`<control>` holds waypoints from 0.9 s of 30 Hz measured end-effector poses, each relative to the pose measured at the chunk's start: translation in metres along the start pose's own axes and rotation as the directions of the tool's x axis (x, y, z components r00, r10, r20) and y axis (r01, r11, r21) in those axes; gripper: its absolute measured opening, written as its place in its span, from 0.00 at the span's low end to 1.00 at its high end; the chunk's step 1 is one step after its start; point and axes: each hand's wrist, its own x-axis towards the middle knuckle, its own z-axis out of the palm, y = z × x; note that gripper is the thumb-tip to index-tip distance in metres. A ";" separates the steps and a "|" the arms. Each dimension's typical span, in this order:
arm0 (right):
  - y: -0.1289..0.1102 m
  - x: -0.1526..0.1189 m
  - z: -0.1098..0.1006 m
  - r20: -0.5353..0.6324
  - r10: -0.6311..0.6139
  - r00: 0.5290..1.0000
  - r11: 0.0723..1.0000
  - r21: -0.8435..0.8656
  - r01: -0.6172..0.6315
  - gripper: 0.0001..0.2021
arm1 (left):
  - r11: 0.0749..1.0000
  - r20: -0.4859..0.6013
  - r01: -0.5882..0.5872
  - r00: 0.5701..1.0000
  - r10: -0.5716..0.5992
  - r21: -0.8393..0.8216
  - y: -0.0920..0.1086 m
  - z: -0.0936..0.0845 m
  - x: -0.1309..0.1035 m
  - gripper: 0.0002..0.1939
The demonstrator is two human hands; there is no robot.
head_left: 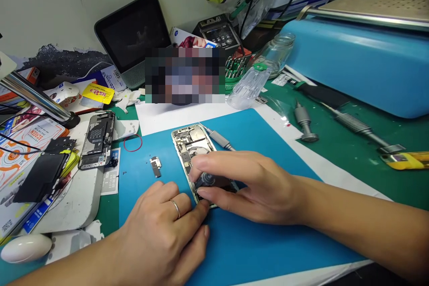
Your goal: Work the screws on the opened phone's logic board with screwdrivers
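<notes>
The right hand (258, 183) pinches a small screwdriver (208, 179) between thumb and forefinger over the lower part of an opened smartphone (187, 136), which lies on the blue mat (268, 250) with its internals exposed. The left hand (164, 228), loosely curled, has a fingertip at the phone's bottom edge, though whether it grips anything cannot be told. A small bracket (156, 166) lies left of the phone, and a grey-handled tool (219, 139) rests just beside its upper right edge.
</notes>
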 end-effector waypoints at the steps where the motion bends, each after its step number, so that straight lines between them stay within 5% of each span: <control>1: 0.000 0.001 0.000 0.005 -0.020 1.000 1.000 -0.012 0.021 0.27 | 1.000 -0.001 0.001 1.000 -0.001 -0.004 0.000 0.000 0.000 0.11; 8: -0.003 0.005 -0.003 0.050 -0.058 0.997 0.996 -0.062 0.061 0.15 | 0.999 -0.025 -0.007 1.000 0.006 -0.036 -0.001 0.002 -0.001 0.09; 18: -0.006 0.007 -0.002 0.064 -0.030 0.997 0.992 -0.123 0.038 0.13 | 1.000 -0.029 -0.006 1.000 0.006 -0.019 -0.002 0.002 -0.001 0.10; 24: -0.006 0.008 0.000 0.030 -0.025 0.999 0.998 -0.062 0.027 0.24 | 1.000 -0.027 -0.002 1.000 0.001 -0.029 -0.001 0.002 -0.001 0.09; 27: -0.005 0.007 -0.001 0.038 -0.048 0.998 0.987 -0.148 0.053 0.19 | 1.000 -0.033 -0.002 0.999 0.001 -0.027 -0.001 0.003 -0.001 0.09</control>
